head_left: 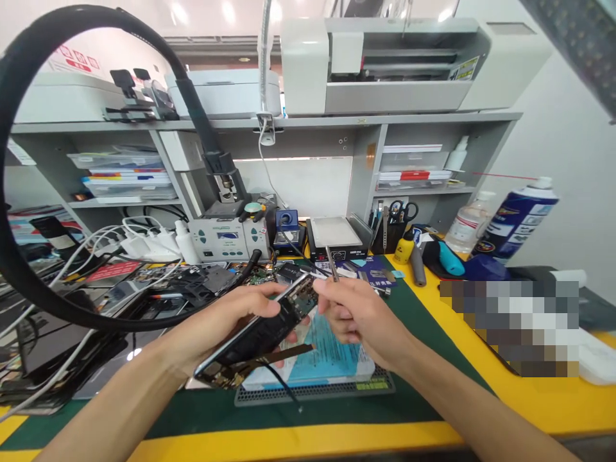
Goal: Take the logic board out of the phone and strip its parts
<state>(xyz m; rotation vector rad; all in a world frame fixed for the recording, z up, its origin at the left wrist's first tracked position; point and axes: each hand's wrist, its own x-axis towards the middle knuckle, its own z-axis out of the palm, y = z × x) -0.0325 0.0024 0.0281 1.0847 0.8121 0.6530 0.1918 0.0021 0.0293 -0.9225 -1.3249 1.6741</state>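
My left hand (253,305) is wrapped round an opened smartphone (262,330), its thumb along the upper edge and its fingers beneath. The phone is tilted, with its back cover off and its circuit board bare at the upper end. A dark flex cable and a thin black wire hang from its lower part. My right hand (353,311) is closed on metal tweezers (332,264), whose rear end points up. Its fingertips are at the phone's upper end, and the tweezers' tips are hidden. Under both hands lies a light blue and white box or pad (332,353) on a dark grille (312,394).
Phone parts and white cables crowd the left side of the green mat (418,398). A black hose (9,192) loops over the left. Behind stand a soldering station (226,240) and a heating plate (337,232). A spray can (517,218) and bottles stand at right.
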